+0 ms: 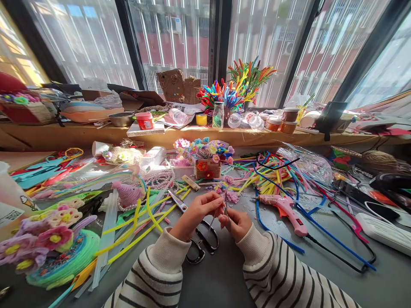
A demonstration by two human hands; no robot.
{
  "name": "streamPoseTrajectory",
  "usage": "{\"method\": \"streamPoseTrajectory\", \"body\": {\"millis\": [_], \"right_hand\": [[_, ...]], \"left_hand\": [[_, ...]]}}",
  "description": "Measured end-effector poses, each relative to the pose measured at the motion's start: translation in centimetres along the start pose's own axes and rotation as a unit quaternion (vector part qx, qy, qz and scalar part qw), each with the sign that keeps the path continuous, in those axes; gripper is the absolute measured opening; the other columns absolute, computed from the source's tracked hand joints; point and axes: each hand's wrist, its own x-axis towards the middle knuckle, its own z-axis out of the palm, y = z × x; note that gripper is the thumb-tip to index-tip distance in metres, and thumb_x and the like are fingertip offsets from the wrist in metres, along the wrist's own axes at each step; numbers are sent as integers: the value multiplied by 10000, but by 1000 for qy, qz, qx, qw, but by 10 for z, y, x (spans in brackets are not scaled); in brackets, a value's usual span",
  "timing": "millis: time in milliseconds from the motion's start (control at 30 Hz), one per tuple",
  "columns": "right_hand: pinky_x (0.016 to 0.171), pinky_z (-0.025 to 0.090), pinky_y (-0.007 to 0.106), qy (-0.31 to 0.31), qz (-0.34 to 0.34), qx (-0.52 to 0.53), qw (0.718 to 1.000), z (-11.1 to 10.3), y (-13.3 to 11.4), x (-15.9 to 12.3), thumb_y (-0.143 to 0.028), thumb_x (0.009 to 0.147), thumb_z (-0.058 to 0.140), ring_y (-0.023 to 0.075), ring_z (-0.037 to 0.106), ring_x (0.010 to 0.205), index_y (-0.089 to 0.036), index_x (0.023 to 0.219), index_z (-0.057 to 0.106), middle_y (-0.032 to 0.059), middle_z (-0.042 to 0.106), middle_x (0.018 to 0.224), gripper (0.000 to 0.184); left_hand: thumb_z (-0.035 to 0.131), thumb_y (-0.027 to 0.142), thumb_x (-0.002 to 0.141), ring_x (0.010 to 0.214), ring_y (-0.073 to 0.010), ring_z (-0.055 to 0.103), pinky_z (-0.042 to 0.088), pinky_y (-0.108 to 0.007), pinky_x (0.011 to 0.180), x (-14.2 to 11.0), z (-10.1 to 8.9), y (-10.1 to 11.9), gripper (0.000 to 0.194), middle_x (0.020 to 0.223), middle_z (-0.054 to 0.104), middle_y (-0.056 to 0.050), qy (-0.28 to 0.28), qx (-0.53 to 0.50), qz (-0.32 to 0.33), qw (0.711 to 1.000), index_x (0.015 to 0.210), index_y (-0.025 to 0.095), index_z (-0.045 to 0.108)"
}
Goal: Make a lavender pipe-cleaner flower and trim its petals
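My left hand (pixel 199 210) is closed in a pinch, fingertips against those of my right. A thin pale lilac strand (pixel 211 225) slants down from its fingers. My right hand (pixel 236 223) is closed around a slim pointed metal tool (pixel 226 204), which stands upright between both hands; its exact kind is too small to tell. Beneath my hands lie large black-handled scissors (pixel 208 240), blades apart, on the grey table. Just beyond my fingertips sit pink fuzzy flowers (pixel 231 196). Right of my right hand lies a pink glue gun (pixel 285 210).
Yellow pipe cleaners (pixel 149 209) and clear glue sticks (pixel 105 239) lie left. A small woven basket of fuzzy flowers (pixel 208 169) stands ahead. Blue pipe cleaners (pixel 261 216) and the glue gun's black cord (pixel 334 256) cross the right side. Jars (pixel 218 116) line the ledge behind.
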Motion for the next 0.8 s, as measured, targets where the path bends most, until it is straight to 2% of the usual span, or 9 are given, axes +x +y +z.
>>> {"method": "streamPoseTrajectory", "body": {"millis": [100,233,400,633,800], "right_hand": [[433,269,207,2,11,-14,1000,-1,-2,1,-580,673,373,80,362,418,-152,464,483,-13,441,433,489],[430,267,206,-9,17,-29,999,-1,-3,1,-579,670,373,81,346,415,-155,463,482,-22,399,417,485],[428,249,207,-17,11,-24,1000,0,0,1,-589,669,368,78,322,424,-152,493,495,-29,373,429,488],[433,238,207,-39,7,-10,999,3,8,1,-656,639,341,70,281,442,-148,533,492,-42,329,459,541],[426,230,215,-52,-2,1,999,4,4,0,-693,637,267,78,289,432,-150,543,473,-39,303,444,589]], "left_hand": [[556,310,656,540,-67,434,340,-194,535,0,1,1,183,581,491,21,14,-9,5,1000,626,135,510],[566,290,652,523,-53,410,324,-180,516,-1,1,1,164,567,481,31,30,-22,6,999,632,133,525],[558,279,666,528,-61,431,327,-181,507,1,-3,-3,162,568,498,11,5,-70,-2,998,638,119,545],[556,259,672,531,-70,479,342,-183,514,2,-7,-7,168,592,547,-21,-21,-129,-59,990,705,97,589],[578,240,657,514,-57,467,335,-178,514,0,-5,-5,132,562,540,0,-15,-128,-46,991,657,108,575]]}}
